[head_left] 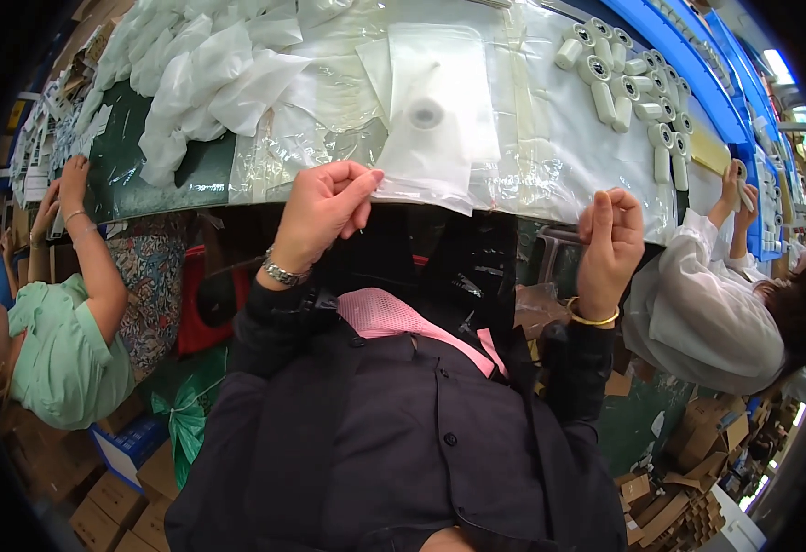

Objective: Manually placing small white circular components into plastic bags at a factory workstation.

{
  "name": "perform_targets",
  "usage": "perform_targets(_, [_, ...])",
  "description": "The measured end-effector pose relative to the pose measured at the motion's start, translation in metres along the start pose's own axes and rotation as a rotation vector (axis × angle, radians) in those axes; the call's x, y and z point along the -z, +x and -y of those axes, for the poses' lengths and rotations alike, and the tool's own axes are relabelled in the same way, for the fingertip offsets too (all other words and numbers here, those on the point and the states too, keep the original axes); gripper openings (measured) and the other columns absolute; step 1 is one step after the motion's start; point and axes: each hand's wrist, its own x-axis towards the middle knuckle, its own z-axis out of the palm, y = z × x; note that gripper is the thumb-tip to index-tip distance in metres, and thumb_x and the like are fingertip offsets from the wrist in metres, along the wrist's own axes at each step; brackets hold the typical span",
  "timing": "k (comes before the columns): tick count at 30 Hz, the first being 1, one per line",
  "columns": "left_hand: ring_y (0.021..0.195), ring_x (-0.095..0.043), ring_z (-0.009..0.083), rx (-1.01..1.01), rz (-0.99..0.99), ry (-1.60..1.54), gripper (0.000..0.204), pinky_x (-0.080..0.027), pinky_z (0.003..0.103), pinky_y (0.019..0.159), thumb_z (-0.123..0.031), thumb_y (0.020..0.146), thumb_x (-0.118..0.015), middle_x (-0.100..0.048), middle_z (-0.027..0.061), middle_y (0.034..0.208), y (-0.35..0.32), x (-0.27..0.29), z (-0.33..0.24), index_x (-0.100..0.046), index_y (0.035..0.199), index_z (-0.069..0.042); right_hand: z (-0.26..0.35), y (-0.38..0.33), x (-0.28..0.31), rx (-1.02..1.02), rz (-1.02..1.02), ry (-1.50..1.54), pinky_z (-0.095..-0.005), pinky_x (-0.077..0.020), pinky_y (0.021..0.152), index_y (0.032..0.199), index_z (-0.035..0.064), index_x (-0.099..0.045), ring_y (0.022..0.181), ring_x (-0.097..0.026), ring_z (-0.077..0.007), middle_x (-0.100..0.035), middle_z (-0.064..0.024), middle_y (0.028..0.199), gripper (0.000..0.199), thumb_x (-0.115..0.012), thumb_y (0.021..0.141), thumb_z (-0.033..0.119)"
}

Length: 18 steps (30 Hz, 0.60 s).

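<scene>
In front of me a frosted plastic bag point(424, 161) lies on the table, with a white round-headed piece point(426, 113) showing through it. My left hand point(325, 212) is closed in a pinch at the bag's near left corner, thumb and forefinger pressed together. My right hand point(612, 241) is raised at the table's near edge, right of the bag and apart from it. Its fingers are curled in with the thumb against them; anything between them is too small to make out. More white round-headed pieces with short handles point(604, 99) lie in a group at the right.
A heap of crumpled white bags point(205, 78) covers the left of the table. Clear plastic sheeting point(536, 175) overlies the tabletop. Blue bins point(688, 51) line the far right. One co-worker point(67, 340) is at the left, another point(707, 304) at the right, holding a white piece.
</scene>
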Motion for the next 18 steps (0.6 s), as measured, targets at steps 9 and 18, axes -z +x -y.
perform_targets(9, [0.110,-0.068,0.0218,-0.854,-0.336,0.527,0.023,-0.055,0.033,0.086,0.001,0.090,-0.077,-0.074,0.0085,0.112,0.002,-0.002,-0.012,-0.076,0.111,-0.008,-0.007,-0.005,-0.044,0.775,0.178,-0.969,-0.0369,-0.0374,0.110,0.126,0.0139,-0.073,0.125,-0.063,-0.0239,-0.077,-0.0008,0.128,0.035,-0.081,0.092,0.009])
perform_targets(18, [0.130,-0.059,0.0306,-0.964,-0.070,0.745,0.019,-0.045,0.043,0.111,0.002,0.090,-0.076,-0.074,0.0086,0.118,0.031,-0.001,-0.007,-0.075,0.107,-0.005,-0.022,0.021,-0.105,0.734,0.432,-0.704,-0.0358,-0.0386,0.101,0.114,0.0113,-0.073,0.107,-0.066,-0.0217,-0.080,0.0018,0.112,0.024,-0.080,0.092,0.007])
